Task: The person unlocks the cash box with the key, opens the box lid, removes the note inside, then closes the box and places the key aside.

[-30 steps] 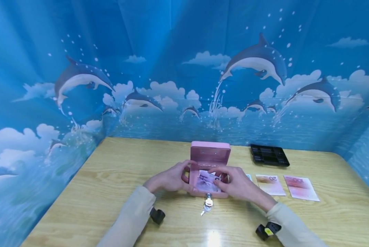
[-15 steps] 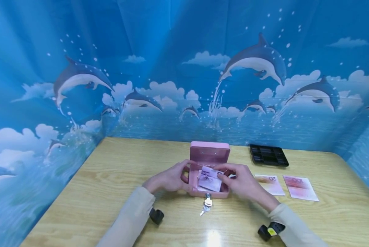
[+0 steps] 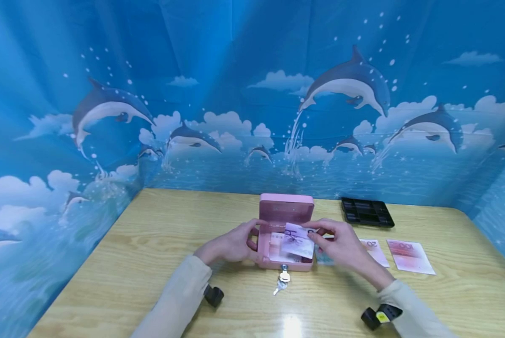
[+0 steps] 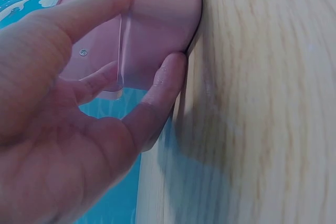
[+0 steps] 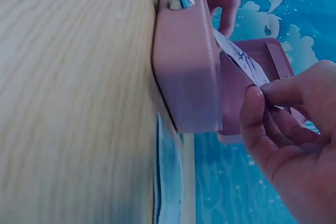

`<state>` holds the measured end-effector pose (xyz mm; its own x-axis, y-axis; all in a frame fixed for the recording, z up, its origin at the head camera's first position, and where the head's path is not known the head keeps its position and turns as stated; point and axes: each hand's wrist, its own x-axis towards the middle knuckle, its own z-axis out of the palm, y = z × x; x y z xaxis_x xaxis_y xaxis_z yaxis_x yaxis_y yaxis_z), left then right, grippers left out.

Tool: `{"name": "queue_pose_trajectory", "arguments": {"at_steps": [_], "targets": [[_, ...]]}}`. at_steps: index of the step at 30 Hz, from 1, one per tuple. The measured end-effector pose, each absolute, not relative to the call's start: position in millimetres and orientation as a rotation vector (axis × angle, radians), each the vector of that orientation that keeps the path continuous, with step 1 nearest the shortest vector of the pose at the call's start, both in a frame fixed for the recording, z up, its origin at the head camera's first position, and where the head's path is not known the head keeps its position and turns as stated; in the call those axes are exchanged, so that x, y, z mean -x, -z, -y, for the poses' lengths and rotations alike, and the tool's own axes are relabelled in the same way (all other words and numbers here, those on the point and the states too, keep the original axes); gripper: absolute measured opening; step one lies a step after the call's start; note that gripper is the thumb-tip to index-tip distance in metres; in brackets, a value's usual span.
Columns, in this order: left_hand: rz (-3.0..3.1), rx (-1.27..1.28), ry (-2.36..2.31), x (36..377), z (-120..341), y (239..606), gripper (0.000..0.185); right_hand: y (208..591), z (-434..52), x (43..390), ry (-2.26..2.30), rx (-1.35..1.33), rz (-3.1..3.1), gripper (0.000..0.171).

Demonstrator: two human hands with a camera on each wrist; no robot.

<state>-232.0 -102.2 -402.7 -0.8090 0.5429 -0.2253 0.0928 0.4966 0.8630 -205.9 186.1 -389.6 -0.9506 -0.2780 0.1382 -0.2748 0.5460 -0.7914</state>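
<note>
Banknote (image 3: 298,240), a pale purple one, is pinched by its right edge between the thumb and fingers of the right hand (image 3: 340,244), and it hangs over the right half of the open pink cash box (image 3: 284,256); its long axis runs roughly left to right, tilted so that the held end sits a little higher and the free end dips toward the box's inside. Nearest the person, a key (image 3: 284,276) sits in the lock on the box's front wall, with more keys hanging from it onto the worktop (image 3: 151,263). Inside the box another note (image 3: 274,248) lies flat on the bottom. The left hand (image 3: 231,245) grips the left wall of the box, thumb on the near side and fingers curled round the rim, holding it against the worktop. The lid (image 3: 286,209) stands upright at the back. To the right of the box, well apart from it, two further notes lie flat on the worktop, one marked 50 (image 3: 377,249) and one marked 100 (image 3: 409,256). Farther back, near the dolphin-printed backdrop (image 3: 235,103), rests a black tray (image 3: 367,212).
</note>
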Motion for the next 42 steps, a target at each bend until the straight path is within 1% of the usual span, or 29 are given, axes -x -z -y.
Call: {"name": "queue_pose_trajectory", "arguments": {"at_steps": [12, 27, 42], "targets": [[-2.27, -0.511, -1.29, 233, 101, 406, 0.089, 380, -205, 204, 1.415, 0.479, -2.797, 0.024], [-2.276, -0.5, -1.29, 232, 102, 406, 0.089, 379, -235, 200, 1.372, 0.55, -2.948, 0.02], [-2.267, -0.495, -1.279, 232, 102, 404, 0.088, 373, -276, 190, 1.245, 0.373, -3.02, 0.025]]}}
